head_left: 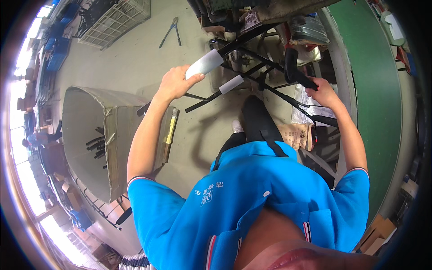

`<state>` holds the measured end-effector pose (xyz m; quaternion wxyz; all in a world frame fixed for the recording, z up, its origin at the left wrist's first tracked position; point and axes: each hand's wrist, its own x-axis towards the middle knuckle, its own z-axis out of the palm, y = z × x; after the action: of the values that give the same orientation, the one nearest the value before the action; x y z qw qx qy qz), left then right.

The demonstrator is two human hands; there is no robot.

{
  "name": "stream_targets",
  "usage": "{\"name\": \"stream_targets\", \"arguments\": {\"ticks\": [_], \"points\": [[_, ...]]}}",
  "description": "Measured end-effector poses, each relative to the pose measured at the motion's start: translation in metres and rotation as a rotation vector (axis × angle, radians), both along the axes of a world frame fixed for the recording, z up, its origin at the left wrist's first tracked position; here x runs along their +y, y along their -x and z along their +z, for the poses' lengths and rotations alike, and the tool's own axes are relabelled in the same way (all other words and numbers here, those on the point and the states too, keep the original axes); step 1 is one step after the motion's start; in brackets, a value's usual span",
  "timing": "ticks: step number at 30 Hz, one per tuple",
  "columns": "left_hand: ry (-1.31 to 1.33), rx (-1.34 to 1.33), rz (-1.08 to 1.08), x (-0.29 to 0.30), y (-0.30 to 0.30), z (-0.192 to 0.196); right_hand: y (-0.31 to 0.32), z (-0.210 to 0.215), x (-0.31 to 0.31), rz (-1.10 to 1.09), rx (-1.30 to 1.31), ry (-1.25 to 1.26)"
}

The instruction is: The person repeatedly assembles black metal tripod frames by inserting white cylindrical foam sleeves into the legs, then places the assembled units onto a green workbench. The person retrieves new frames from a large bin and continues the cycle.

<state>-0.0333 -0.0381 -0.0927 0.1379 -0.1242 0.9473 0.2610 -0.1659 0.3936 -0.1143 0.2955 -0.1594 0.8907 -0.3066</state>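
Pale floor (148, 58), green worktop (371, 67) at right | black tubular frame (243, 41): far middle | left hand (177, 83): fingers closed round near end of white sleeve (207, 62) | right hand (325, 93): fingers curled round black curved handle (292, 67) | carton (123, 139): left

Wraps the fingers of the left hand (174, 84) around the lower end of a white sleeve (204, 64), in line with a black tube of a crossed frame (245, 39). Clasps a bent black handle (291, 67) near its lower end with the right hand (323, 93). Shows a second, smaller white sleeve (231, 84) on another tube, below the first. Includes a large cardboard box (108, 135) near the left forearm, open, with black rods (96, 145) inside. Takes in long-handled pliers (166, 37) on the floor (139, 54), near a pale grid crate (119, 24). Has a long green surface (375, 67) running along the right.
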Motion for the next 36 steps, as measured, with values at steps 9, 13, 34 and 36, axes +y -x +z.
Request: {"name": "stream_targets", "arguments": {"ticks": [9, 13, 34, 36], "points": [[-0.003, -0.02, 0.006, -0.003, -0.002, 0.0, 0.002, -0.005, 0.002, 0.035, 0.075, -0.027], [0.007, -0.011, 0.006, -0.002, -0.002, 0.001, 0.002, -0.006, 0.004, 0.05, 0.102, -0.033], [0.048, 0.065, -0.062, -0.007, 0.0, 0.05, 0.0, 0.046, 0.001, 0.085, 0.086, 0.102], [0.007, 0.071, -0.079, -0.009, -0.011, 0.05, -0.01, 0.053, 0.007, 0.117, 0.1, 0.068]]}}
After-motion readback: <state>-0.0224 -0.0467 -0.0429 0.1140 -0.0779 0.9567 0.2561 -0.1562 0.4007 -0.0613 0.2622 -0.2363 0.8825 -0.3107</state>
